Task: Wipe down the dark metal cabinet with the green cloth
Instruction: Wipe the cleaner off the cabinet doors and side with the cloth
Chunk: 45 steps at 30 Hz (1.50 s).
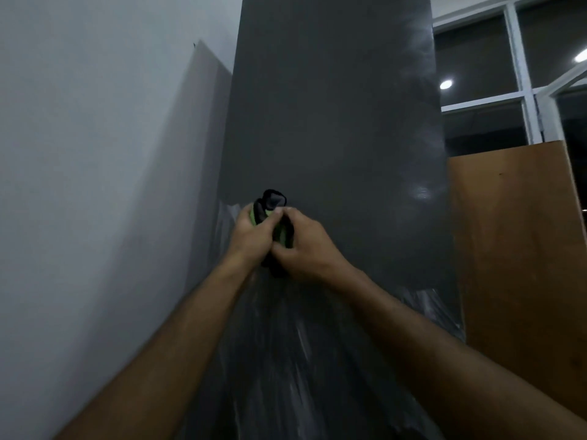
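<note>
Green cloth (275, 223) is held bunched between both hands in front of the dark cabinet (330, 122), mid-height. Left hand (252, 236) grip curled round cloth; right hand (306, 249) grip pinching it. White wall (95, 138) left, wooden board (514, 233) right.

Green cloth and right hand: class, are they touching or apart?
Touching. The head view shows the right hand with fingers curled round the bunched green cloth.
</note>
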Tool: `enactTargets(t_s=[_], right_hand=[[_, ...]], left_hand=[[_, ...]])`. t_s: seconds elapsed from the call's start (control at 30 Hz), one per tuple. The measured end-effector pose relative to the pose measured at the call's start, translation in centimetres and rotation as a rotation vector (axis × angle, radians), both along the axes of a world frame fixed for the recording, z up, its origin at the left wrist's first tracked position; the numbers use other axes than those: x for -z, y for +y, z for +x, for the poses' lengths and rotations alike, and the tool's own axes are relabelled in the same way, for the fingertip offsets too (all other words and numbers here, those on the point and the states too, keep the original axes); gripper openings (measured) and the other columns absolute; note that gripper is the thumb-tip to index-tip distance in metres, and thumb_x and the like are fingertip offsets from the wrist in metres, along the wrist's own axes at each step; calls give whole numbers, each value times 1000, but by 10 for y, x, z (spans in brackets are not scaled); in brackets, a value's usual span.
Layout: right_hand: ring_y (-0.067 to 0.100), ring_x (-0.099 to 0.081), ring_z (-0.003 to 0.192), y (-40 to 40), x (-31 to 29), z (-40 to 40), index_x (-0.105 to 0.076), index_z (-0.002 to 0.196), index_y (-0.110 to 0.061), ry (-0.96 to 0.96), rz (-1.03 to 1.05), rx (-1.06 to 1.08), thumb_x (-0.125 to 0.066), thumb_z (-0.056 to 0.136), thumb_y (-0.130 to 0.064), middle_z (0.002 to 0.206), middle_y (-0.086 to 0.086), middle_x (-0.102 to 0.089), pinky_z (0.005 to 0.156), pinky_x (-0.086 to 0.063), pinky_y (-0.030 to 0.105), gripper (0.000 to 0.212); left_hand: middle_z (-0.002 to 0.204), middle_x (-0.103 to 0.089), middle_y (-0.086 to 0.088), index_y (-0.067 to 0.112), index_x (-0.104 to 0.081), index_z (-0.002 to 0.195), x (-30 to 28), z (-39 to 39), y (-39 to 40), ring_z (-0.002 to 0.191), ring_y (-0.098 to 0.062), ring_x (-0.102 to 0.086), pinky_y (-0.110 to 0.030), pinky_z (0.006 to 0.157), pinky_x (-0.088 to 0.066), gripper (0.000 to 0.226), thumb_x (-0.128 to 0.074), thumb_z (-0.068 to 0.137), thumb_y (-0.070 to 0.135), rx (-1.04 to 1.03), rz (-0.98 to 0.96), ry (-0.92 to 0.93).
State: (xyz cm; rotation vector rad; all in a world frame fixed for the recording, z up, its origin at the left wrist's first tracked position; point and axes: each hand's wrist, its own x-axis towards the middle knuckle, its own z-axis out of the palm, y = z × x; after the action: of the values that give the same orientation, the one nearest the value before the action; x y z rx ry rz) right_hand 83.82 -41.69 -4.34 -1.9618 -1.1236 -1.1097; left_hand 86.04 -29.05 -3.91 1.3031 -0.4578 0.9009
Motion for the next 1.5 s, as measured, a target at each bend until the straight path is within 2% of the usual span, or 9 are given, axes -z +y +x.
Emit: enactTargets(t_s=[0.17,0.33,0.5,0.63,0.83,1.07,1.2,1.3,1.5], right_hand=[[23,-60,99,-76,-13,-27,-68,118,-10,-445,213,302,-59,93,-15,109,6,-68,86,-51,46,27],[28,-43,125,-148,-19,-38,-51,139,-14,-496,444,696,-50,100,-28,137,12,-46,102,-41,44,42],[25,-14,153,-161,-9,-10,-15,161,-12,-113,405,465,-33,109,-40,168,8,-9,124,-20,47,62],[22,-7,155,-163,-5,5,-17,160,-13,-144,428,458,-31,108,-43,169,6,-6,126,-14,46,61],[23,-3,156,-172,0,9,-13,161,-9,-197,333,494,-32,110,-34,170,7,2,126,-11,42,59],[10,-6,155,-183,3,14,-16,161,-13,-202,408,284,-33,111,-27,170,2,-8,128,-11,42,55],[8,0,156,-189,5,21,-8,162,-15,-227,326,301,-32,110,-29,171,-1,-1,128,-10,45,59],[6,8,155,-192,8,28,-3,162,-14,-261,275,327,-29,109,-33,170,-1,7,129,-7,43,63],[10,10,156,-191,9,31,-1,161,-11,-270,273,322,-27,108,-34,170,2,9,128,-7,45,63]], left_hand=[[136,-60,-15,2,-52,143,6,6,7,124,-25,-58,-29,103,-46,49,-68,96,6,-431,272,-198],[145,-50,-23,0,-43,149,23,23,72,134,-32,-49,-32,111,-37,53,-63,102,13,-695,271,-281],[149,-44,-24,-1,-40,151,5,48,117,138,-34,-43,-21,110,-27,47,-51,107,10,-719,268,-207],[137,-49,-29,-4,-50,144,-22,58,88,132,-36,-47,-33,116,-34,40,-53,105,4,-702,355,-311],[139,-46,-17,2,-52,145,61,59,94,128,-26,-49,-30,114,-37,52,-55,94,11,-706,736,-470],[132,-45,-29,-5,-56,136,-15,68,95,119,-39,-54,-35,107,-42,36,-57,100,0,-777,414,-285],[144,-43,-14,6,-54,145,55,62,60,134,-17,-46,-19,118,-29,46,-55,99,15,-714,685,-495],[141,-44,-15,5,-54,143,110,63,90,132,-28,-48,-23,118,-30,48,-55,96,13,-737,742,-434],[133,-44,-34,-12,-55,133,45,67,103,123,-47,-51,-45,113,-38,35,-56,99,-5,-786,353,-146]])
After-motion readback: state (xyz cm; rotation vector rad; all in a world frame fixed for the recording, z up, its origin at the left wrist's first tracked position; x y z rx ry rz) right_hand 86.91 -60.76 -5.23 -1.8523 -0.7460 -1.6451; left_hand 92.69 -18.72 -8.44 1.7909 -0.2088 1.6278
